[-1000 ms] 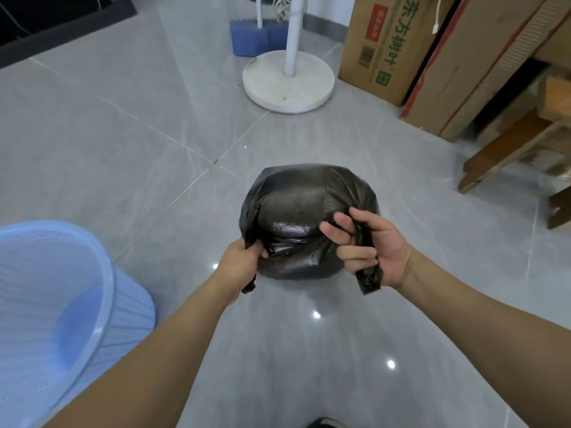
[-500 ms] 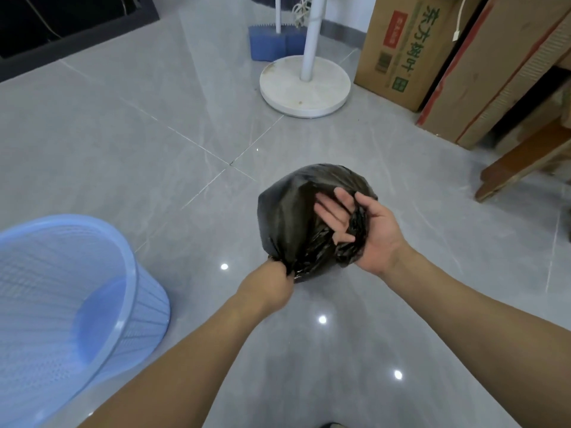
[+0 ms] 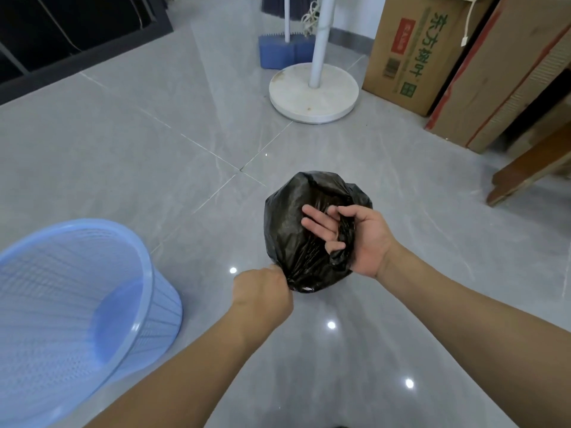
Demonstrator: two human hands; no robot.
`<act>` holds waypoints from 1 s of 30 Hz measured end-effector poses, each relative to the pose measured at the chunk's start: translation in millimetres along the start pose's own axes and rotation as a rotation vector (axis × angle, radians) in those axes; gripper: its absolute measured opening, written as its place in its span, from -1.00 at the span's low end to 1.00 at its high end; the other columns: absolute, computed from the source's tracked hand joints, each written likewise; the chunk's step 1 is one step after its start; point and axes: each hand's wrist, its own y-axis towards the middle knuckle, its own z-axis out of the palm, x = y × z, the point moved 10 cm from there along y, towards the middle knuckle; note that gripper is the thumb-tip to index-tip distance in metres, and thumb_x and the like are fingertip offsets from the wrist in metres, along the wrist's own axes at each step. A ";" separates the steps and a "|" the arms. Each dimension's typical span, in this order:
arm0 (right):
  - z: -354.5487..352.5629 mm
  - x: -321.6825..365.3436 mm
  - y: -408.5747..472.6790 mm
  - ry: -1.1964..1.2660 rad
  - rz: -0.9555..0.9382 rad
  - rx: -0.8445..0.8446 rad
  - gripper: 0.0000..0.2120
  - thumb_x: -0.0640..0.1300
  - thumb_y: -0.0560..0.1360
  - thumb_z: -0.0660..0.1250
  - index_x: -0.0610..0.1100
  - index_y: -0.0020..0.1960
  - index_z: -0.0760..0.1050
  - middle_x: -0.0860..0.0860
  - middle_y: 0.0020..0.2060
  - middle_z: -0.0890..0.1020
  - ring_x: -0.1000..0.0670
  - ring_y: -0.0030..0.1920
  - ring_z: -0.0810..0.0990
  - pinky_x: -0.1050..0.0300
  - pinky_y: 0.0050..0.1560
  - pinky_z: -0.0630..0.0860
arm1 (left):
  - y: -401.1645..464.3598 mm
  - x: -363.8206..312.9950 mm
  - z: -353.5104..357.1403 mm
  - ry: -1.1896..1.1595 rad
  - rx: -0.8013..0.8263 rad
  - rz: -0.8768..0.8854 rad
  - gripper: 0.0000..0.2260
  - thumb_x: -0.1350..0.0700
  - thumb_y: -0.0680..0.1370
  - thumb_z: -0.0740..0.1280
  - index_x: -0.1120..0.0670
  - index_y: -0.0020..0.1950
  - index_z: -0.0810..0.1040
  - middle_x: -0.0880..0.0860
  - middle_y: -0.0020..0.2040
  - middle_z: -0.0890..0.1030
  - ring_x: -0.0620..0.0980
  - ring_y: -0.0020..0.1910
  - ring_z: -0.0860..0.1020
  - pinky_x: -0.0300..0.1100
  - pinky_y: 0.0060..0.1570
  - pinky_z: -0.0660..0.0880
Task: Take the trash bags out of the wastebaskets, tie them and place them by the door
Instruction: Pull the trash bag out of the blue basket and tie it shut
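A full black trash bag (image 3: 290,223) hangs above the grey floor between my hands. My left hand (image 3: 261,291) grips the gathered plastic at the bag's near lower end, fist closed. My right hand (image 3: 355,239) holds a twisted strip of the bag's plastic under its thumb and curled little finger, while the other fingers lie straighter across the bag's side. A light blue mesh wastebasket (image 3: 148,267) stands at the lower left with no bag inside it.
A white fan stand with a round base (image 3: 313,94) rises at the back centre, a blue brush block (image 3: 278,52) behind it. Cardboard boxes (image 3: 408,50) lean at the back right. A brown wooden leg (image 3: 534,171) juts in from the right. Dark furniture (image 3: 77,32) lines the back left.
My hands went from pulling the bag's two ends apart to twisting them. The left hand dropped below the bag and the right wrapped plastic round its fingers. The view shifted slightly.
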 end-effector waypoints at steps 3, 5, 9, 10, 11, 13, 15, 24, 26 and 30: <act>-10.8 14.9 4.7 -0.038 -0.102 -0.143 -0.71 -0.21 0.57 0.07 -0.13 0.07 0.57 -0.09 0.27 0.59 -0.09 0.29 0.55 0.24 -0.42 0.43 | -19.3 6.0 -16.6 0.028 -0.098 0.078 -0.95 0.14 0.51 0.23 0.11 -0.11 0.43 -0.01 -0.38 0.28 -0.03 -0.48 0.25 -0.21 -0.44 0.11; -13.7 22.8 4.9 -0.148 -0.151 -0.193 -0.68 -0.24 0.58 0.08 -0.12 0.16 0.57 -0.04 0.27 0.59 -0.05 0.30 0.54 0.23 -0.36 0.39 | -30.9 3.1 -35.3 0.050 -0.215 0.228 -0.83 0.15 0.29 0.44 0.10 -0.30 0.44 -0.01 -0.48 0.20 0.00 -0.55 0.15 -0.19 -0.45 0.07; -19.4 40.7 1.1 -0.505 -0.259 -0.292 -0.74 -0.33 0.55 0.18 -0.11 0.05 0.59 -0.04 0.19 0.63 -0.05 0.21 0.59 0.20 -0.39 0.31 | -44.7 4.1 -59.2 0.131 -0.405 0.439 -0.92 0.15 0.33 0.32 0.05 -0.30 0.42 0.03 -0.43 0.45 0.07 -0.47 0.39 -0.10 -0.40 0.22; -21.3 45.7 -0.7 -0.547 -0.280 -0.321 -0.76 -0.34 0.54 0.19 -0.12 0.01 0.59 -0.06 0.16 0.64 -0.06 0.17 0.60 0.19 -0.38 0.32 | -48.1 4.4 -68.5 0.125 -0.443 0.484 -0.95 0.15 0.36 0.29 0.05 -0.27 0.43 0.02 -0.38 0.45 0.08 -0.42 0.40 -0.09 -0.37 0.27; -22.8 50.3 -2.3 -0.561 -0.296 -0.342 -0.77 -0.35 0.54 0.20 -0.13 -0.02 0.58 -0.07 0.12 0.65 -0.05 0.11 0.60 0.19 -0.35 0.34 | -49.8 5.6 -76.0 0.116 -0.477 0.511 -0.95 0.16 0.38 0.29 0.05 -0.25 0.44 0.02 -0.34 0.45 0.09 -0.37 0.41 -0.07 -0.34 0.32; -23.0 58.4 -4.3 -0.530 -0.315 -0.343 -0.77 -0.37 0.54 0.19 -0.13 -0.02 0.57 -0.09 0.07 0.65 -0.03 0.00 0.59 0.19 -0.29 0.38 | -49.5 8.3 -85.9 0.118 -0.516 0.530 -0.94 0.19 0.41 0.32 0.06 -0.21 0.46 0.03 -0.26 0.47 0.10 -0.28 0.43 -0.03 -0.24 0.39; -18.7 61.0 -3.9 -0.486 -0.310 -0.292 -0.74 -0.39 0.54 0.17 -0.14 0.03 0.57 -0.08 0.06 0.67 0.00 -0.04 0.60 0.20 -0.26 0.41 | -46.7 8.0 -91.4 0.135 -0.534 0.544 -0.96 0.19 0.43 0.31 0.07 -0.15 0.50 0.04 -0.14 0.52 0.11 -0.17 0.48 -0.02 -0.10 0.42; -8.4 22.5 -0.7 -1.050 -0.076 -0.228 -0.74 -0.30 0.50 0.25 -0.02 -0.02 0.63 -0.07 -0.07 0.68 -0.06 0.01 0.63 0.01 0.18 0.55 | -15.9 17.7 -114.0 -0.080 -0.436 0.452 -0.67 -0.01 0.51 0.03 0.02 0.02 0.57 -0.06 0.12 0.56 0.04 0.18 0.50 -0.07 0.23 0.36; -13.9 22.4 -1.2 -1.198 -0.050 -0.269 -0.80 -0.20 0.48 0.25 0.03 -0.10 0.61 0.04 -0.11 0.66 -0.01 0.00 0.60 0.03 0.23 0.51 | -4.0 18.3 -114.0 -0.134 -0.380 0.451 -0.59 -0.04 0.48 -0.03 0.02 0.07 0.56 -0.07 0.17 0.53 0.01 0.24 0.45 -0.10 0.30 0.28; -10.8 17.4 -6.5 -1.286 0.007 -0.227 -0.80 -0.07 0.50 0.21 0.02 -0.04 0.62 0.09 -0.10 0.67 0.03 0.03 0.60 0.11 0.22 0.46 | 11.1 15.8 -123.0 -0.143 -0.375 0.482 -0.58 -0.05 0.48 -0.02 0.01 0.07 0.57 -0.05 0.21 0.51 0.04 0.29 0.42 -0.08 0.34 0.24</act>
